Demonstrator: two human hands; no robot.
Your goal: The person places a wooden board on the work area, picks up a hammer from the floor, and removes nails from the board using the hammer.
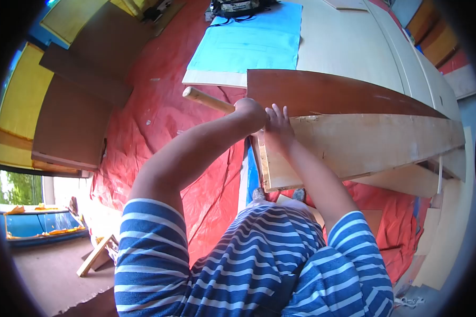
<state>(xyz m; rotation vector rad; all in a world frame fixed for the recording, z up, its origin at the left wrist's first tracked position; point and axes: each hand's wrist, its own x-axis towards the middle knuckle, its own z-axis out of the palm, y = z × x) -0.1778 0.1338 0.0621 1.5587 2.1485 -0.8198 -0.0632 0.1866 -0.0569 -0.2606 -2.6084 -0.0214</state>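
Note:
My left hand (251, 112) is closed around a round wooden handle (209, 100), whose free end points up and left. The other end of the tool is hidden. Right beside it, my right hand (279, 126) rests with fingers apart on the near-left end of a long pale wooden board (365, 142). Behind this board stands a reddish-brown panel (312, 92), set against its far long edge. The two hands touch or nearly touch at the board's corner.
Red sheeting (158, 132) covers the floor. A light blue sheet (251, 42) lies on pale boards, with a black bag (238, 7) at its far end. Brown panels (71, 119) lean at the left. Wooden offcuts (98, 256) lie lower left. My feet are below the board.

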